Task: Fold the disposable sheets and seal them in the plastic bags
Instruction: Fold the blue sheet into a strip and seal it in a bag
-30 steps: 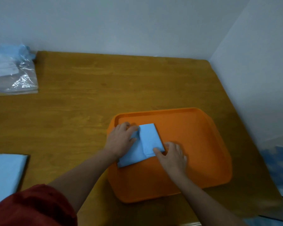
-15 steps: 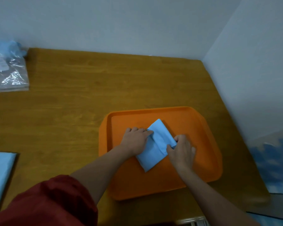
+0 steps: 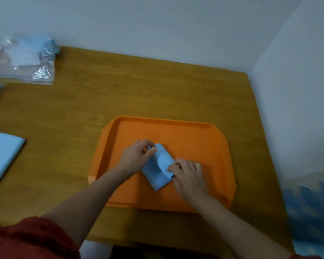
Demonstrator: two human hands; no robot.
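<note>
Orange tray (image 3: 195,139), sheet (image 3: 158,171) narrower than before

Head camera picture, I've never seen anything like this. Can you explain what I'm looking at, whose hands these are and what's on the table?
There is no machine here. A camera worn on a person's head looks down at their own two bare hands. On a wooden table sits an orange tray, and in it lies a small folded blue sheet. The left hand pinches its far end and the right hand grips its right edge, probably to make another fold. At the far left lie clear plastic bags with something pale inside, and at the left edge a flat pale blue sheet. A red sleeve shows at the bottom left.
</note>
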